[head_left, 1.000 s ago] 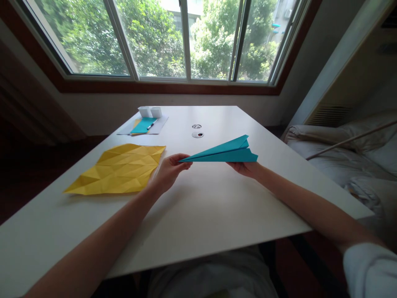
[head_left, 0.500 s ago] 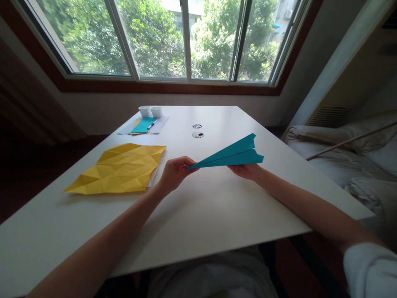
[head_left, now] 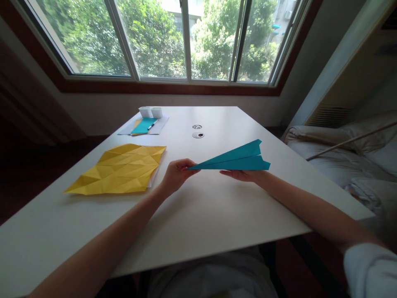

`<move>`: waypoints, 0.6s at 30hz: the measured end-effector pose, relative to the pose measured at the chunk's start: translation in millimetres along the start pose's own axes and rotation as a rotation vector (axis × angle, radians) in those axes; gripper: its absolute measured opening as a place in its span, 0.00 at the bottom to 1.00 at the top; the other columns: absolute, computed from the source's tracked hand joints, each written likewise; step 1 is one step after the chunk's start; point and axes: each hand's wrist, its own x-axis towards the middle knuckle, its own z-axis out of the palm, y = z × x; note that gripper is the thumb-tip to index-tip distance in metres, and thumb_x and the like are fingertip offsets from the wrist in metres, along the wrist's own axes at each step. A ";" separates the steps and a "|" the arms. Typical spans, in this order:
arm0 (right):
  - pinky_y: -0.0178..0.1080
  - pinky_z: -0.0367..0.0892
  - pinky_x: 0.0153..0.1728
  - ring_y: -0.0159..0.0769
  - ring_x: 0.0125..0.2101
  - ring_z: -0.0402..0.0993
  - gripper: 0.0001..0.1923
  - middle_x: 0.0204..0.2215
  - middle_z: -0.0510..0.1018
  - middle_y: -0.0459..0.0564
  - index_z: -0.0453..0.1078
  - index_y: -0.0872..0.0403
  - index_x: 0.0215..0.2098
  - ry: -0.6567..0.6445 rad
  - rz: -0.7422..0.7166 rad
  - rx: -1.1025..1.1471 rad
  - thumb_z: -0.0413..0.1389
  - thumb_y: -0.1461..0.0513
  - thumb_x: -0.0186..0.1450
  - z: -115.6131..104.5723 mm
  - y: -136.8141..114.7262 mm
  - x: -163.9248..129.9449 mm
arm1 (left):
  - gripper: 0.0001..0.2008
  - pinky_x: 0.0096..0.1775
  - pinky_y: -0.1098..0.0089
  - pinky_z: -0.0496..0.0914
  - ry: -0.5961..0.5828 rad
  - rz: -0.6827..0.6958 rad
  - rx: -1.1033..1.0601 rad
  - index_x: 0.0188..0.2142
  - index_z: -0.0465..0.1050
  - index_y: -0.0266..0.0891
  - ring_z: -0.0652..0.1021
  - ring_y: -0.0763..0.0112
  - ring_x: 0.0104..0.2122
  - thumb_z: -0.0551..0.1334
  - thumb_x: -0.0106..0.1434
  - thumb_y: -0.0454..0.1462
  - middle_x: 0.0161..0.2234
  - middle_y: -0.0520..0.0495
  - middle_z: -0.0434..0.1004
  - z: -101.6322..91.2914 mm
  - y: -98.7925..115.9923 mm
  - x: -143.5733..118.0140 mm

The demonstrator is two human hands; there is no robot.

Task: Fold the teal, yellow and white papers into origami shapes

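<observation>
A blue-green paper plane (head_left: 238, 159) is held above the table, its narrow nose to the left and its notched tail to the right. My left hand (head_left: 178, 174) is closed, pinching the nose between thumb and fingers. Beneath the plane's lower edge lies my right hand (head_left: 240, 175), its fingers stretched out flat toward the left. The plane hides part of that hand, so I cannot tell whether the palm presses against the paper.
A creased yellow paper sheet (head_left: 120, 169) lies on the white table (head_left: 198, 231) at left, over some white paper. Farther back are two white containers (head_left: 151, 111), a blue-green sheet (head_left: 143, 125) and a pen (head_left: 152, 124). Two round discs (head_left: 197, 135) show mid-table.
The plane's tail has swung down and slightly right, so it lies flatter. My right hand's fingers now show more, stretched out below the plane. My left hand keeps its pinch on the nose.
</observation>
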 end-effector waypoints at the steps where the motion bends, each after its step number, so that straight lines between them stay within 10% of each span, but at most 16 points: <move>1: 0.47 0.62 0.52 0.37 0.48 0.68 0.12 0.45 0.75 0.41 0.69 0.45 0.42 -0.008 0.022 -0.006 0.56 0.60 0.59 0.1 0.9 0.1 | 0.08 0.27 0.73 0.64 0.003 -0.007 0.003 0.23 0.73 0.34 0.69 0.76 0.23 0.69 0.45 0.37 0.20 0.52 0.71 0.4 -0.7 -0.3; 10: 0.41 0.67 0.42 0.36 0.40 0.73 0.11 0.31 0.78 0.41 0.70 0.49 0.27 0.334 -0.164 0.013 0.64 0.66 0.47 12.9 3.0 10.1 | 0.13 0.27 0.74 0.64 -0.088 -0.073 0.223 0.31 0.73 0.35 0.70 0.74 0.25 0.66 0.49 0.42 0.25 0.49 0.73 -1.1 -10.2 2.1; 18: 0.34 0.67 0.30 0.29 0.27 0.71 0.06 0.25 0.76 0.43 0.70 0.53 0.27 0.568 -0.360 -0.333 0.58 0.65 0.50 -14.6 -46.6 18.4 | 0.11 0.29 0.73 0.65 -0.059 0.007 0.565 0.31 0.75 0.37 0.72 0.73 0.25 0.60 0.55 0.42 0.26 0.49 0.75 -16.8 -15.7 7.9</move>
